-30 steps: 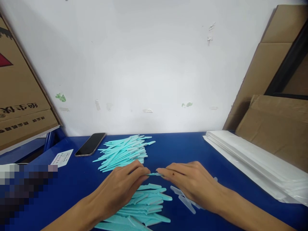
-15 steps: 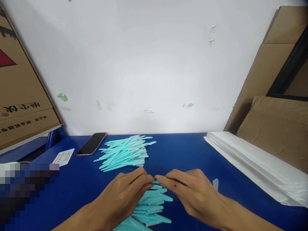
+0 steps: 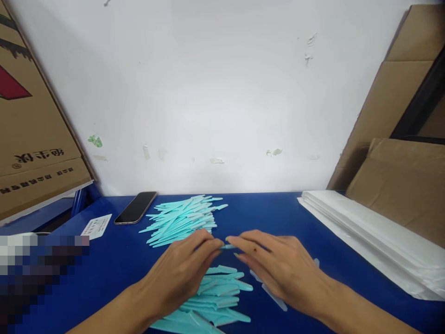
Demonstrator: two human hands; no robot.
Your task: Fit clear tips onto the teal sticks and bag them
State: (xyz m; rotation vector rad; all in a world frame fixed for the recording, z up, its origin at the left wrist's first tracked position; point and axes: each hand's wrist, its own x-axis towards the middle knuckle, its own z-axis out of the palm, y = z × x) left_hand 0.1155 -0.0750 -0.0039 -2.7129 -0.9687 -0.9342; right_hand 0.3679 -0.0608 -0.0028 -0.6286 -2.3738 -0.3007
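Note:
Both my hands meet above the blue table [image 3: 271, 218], fingertips pinched on the two ends of one small teal plastic piece [image 3: 227, 247]. My left hand [image 3: 181, 271] grips its left end and my right hand [image 3: 278, 266] grips its right end. Under my hands lies a near pile of teal pieces [image 3: 215, 297]. A larger, tidier pile of teal pieces [image 3: 182, 220] lies farther back. A few pale translucent caps [image 3: 273, 297] lie on the table beneath my right hand.
A dark phone [image 3: 135, 208] and a small white card [image 3: 96, 226] lie at the back left. A stack of white plastic bags [image 3: 368, 239] lies on the right, with cardboard boxes [image 3: 403, 181] behind it. Another cardboard box [image 3: 31, 153] leans at the left.
My hands dipped to the near pile half a second ago and have now lifted slightly, holding one teal piece between the fingertips again.

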